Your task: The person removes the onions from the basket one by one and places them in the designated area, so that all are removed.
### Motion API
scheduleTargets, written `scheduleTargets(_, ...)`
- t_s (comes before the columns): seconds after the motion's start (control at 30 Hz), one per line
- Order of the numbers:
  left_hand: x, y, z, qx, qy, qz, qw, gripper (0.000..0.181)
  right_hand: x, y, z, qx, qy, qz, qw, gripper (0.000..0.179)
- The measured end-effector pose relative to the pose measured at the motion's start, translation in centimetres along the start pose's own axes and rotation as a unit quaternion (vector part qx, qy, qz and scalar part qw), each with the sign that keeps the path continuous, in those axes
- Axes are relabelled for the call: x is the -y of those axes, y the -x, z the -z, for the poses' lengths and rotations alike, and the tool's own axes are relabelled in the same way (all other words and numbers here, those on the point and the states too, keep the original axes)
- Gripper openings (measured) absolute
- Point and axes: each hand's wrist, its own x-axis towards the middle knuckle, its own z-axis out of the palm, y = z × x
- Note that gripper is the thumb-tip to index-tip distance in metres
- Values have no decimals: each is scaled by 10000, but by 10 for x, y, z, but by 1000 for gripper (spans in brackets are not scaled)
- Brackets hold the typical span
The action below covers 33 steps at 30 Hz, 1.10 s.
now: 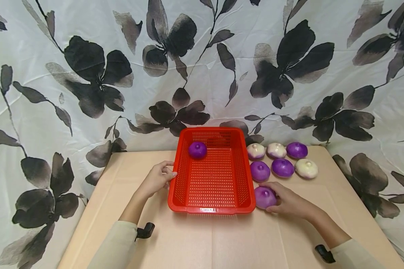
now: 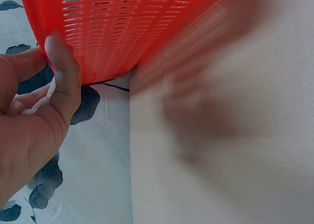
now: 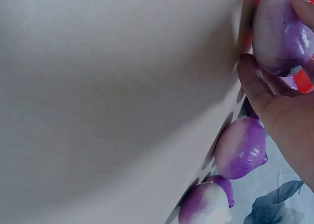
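Note:
A red plastic basket (image 1: 210, 179) with slotted walls stands in front of me, with one purple onion (image 1: 197, 150) in its far left corner. My left hand (image 1: 156, 178) pinches the basket's left rim between thumb and fingers; the left wrist view shows the thumb (image 2: 63, 62) against the rim. On the other side, my right hand (image 1: 287, 200) grips a pale purple onion (image 1: 264, 197) close to the basket's near right corner. Fingers curl round that onion's side in the right wrist view, where the hand is partly cut off by the frame.
Right of the basket lie several onions in two rows, some purple (image 1: 282, 168), some whitish (image 1: 306, 169). The table (image 1: 202, 243) is pale wood-coloured. A white cloth with dark flowers (image 1: 282, 74) hangs behind it. Both sleeves have a black wrist device (image 1: 145, 230) near the cuff.

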Motion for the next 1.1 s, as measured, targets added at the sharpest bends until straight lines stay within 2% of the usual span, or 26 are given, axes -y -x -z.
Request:
scheduleTargets(0.33,-3,0,0,15,40,-39,10000,50,2,0,2,-45,223,26,9997,76)
scheduleTargets(0.77,-1,0,0,6,52,-5,10000,51,4,2,2,-21,164,-21,9999,77)
scheduleTargets(1.1,-1,1,0,7,60,-20,10000,50,6,3,9,131,88,-240,9996,82)
